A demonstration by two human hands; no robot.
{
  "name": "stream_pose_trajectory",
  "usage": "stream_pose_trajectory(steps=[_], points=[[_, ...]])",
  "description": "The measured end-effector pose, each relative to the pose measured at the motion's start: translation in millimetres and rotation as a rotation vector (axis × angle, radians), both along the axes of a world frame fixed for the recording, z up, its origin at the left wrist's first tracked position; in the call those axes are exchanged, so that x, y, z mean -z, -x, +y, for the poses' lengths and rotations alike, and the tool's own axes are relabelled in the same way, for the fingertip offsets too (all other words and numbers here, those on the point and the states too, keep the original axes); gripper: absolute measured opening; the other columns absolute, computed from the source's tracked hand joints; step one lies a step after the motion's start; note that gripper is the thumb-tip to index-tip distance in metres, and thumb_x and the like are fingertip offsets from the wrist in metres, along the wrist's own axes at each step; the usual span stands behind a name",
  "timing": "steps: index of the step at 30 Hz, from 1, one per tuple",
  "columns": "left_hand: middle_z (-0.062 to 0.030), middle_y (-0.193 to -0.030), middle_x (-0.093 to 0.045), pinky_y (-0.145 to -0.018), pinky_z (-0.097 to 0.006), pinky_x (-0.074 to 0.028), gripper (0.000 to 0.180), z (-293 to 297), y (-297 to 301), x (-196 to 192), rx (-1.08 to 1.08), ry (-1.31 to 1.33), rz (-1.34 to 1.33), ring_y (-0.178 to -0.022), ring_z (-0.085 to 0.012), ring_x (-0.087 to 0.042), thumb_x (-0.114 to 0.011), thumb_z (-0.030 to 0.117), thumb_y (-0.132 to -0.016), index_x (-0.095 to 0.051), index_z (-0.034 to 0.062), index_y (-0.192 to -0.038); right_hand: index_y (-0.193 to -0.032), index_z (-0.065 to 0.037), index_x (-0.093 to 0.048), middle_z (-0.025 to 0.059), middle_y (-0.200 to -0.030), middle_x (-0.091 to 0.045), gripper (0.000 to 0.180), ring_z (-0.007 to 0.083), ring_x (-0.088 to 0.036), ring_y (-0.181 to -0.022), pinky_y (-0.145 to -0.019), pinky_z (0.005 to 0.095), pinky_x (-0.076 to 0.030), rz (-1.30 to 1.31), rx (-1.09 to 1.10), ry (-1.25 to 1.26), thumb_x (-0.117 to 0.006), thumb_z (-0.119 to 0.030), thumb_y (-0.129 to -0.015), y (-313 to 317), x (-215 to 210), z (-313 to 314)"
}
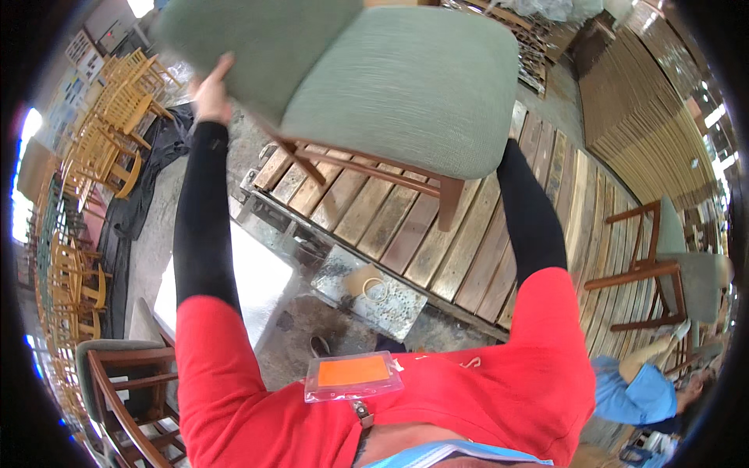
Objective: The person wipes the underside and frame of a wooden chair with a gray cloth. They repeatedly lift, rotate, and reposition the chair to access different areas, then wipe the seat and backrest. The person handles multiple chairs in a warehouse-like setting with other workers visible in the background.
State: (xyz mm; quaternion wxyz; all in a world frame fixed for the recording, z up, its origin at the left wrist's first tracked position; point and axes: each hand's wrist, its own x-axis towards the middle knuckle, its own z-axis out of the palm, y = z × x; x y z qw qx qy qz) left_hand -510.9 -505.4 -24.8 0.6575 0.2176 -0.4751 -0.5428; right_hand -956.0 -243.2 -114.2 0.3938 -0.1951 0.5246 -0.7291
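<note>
Above the slatted wooden platform (437, 226), a chair (406, 86) with green upholstered seat and back and a reddish wooden frame is held up high, tilted. The left hand (212, 92) is pressed against the edge of the padded back, fingers spread rather than closed. The right hand is hidden behind the seat, so its grip cannot be told. The chair is judged bulky and moderately heavy; the cushions are soft and yielding, so the stiff wooden rails are the better hold. Another green chair (671, 265) stands far right.
</note>
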Motion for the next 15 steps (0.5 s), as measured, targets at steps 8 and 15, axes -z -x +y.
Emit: stream_pose_trajectory(steps=[8,15], points=[[-0.0174,-0.112,-0.071,-0.093,-0.044,-0.054,0.064,-45.3,229.3,-5.3,-0.038,0.322,-0.556,-0.101,-0.0319,-0.069,-0.077,0.028,-0.084,-0.053,0.0007,-0.136,-0.133,-0.001,-0.055,0.0071,-0.127,-0.062,0.045,0.0178,-0.064,-0.106,-0.093,0.0391,-0.054,-0.223,0.298,-0.034,-0.044,-0.035,-0.106,81.9,126.4,0.5],[-0.0149,-0.095,-0.066,-0.067,-0.04,-0.057,0.029,-7.9,222.2,50.8,-0.992,0.274,-1.152,-0.078,-0.025,-0.066,-0.053,0.027,-0.1,-0.062,-0.0002,-0.104,-0.135,-0.001,-0.055,0.0068,-0.127,-0.062,0.046,0.0178,-0.064,-0.105,-0.092,0.0389,-0.054,-0.29,0.111,0.038,-0.044,-0.035,-0.106,52.4,168.2,-19.9]])
